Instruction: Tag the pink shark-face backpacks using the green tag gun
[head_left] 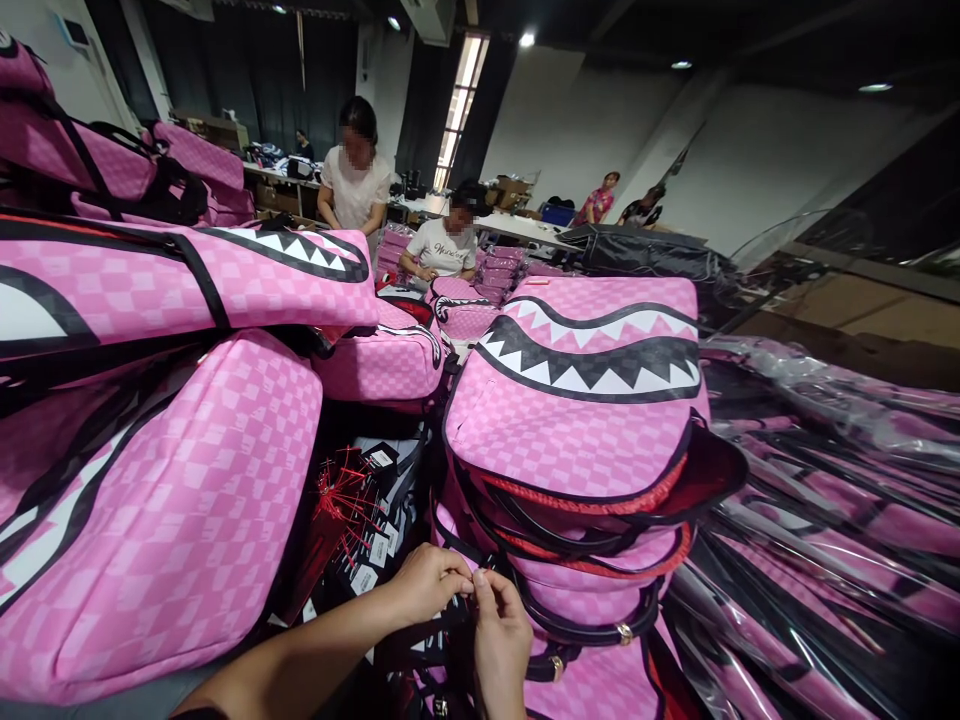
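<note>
My left hand (429, 582) and my right hand (501, 622) meet at the lower middle of the head view, thumbs and fingertips pinched together. Whatever lies between the fingertips is too small to make out. Just beyond them rises a stack of pink checkered bags (577, 440), the top one printed with a black-and-white shark mouth. Dark handles (589, 628) with metal fittings jut from the stack's near side, close to my right hand. To the left of my hands lie black tags with white labels (365, 578) and a bunch of red tag strings (341, 492).
Large pink bags (187, 500) are piled on the left. Plastic-wrapped pink bags (840, 500) spread along the right. Across the work area, one person (356, 185) stands and another person (444, 245) works among pink bags. Farther back are two more people and long tables.
</note>
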